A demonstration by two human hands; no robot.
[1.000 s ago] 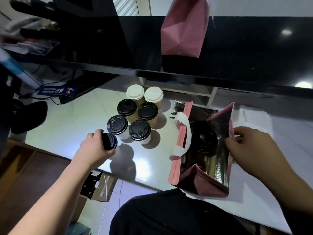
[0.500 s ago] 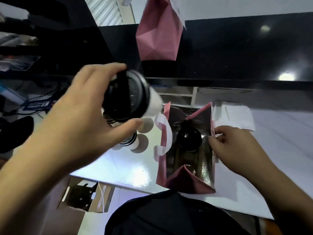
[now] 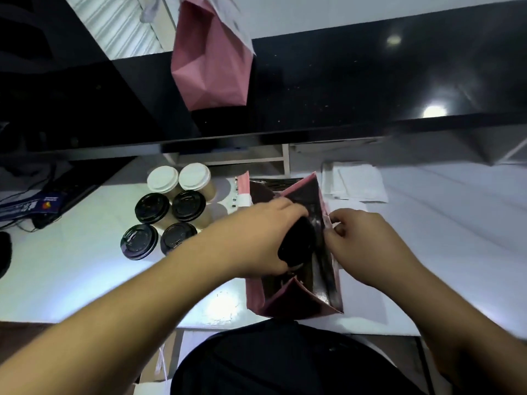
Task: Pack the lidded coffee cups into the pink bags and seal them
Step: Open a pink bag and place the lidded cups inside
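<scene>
An open pink bag (image 3: 296,305) with a shiny dark lining stands on the white counter in front of me. My left hand (image 3: 256,238) grips a black-lidded cup (image 3: 298,243) and holds it inside the bag's mouth. My right hand (image 3: 362,246) pinches the bag's right rim. To the left of the bag stand several lidded cups: two with white lids (image 3: 176,178) at the back and black-lidded ones (image 3: 168,220) in front. A closed pink bag (image 3: 212,61) sits on the dark shelf above.
The white counter (image 3: 85,266) ends at a near edge by my body. A stack of white papers (image 3: 356,181) lies behind the bag to the right. A dark shelf (image 3: 370,86) overhangs the back. Cables and a dark device (image 3: 65,189) lie at far left.
My left hand lifted a black-lidded cup from the group, carried it rightward and lowered it into the open bag. My right hand stayed on the bag's rim.
</scene>
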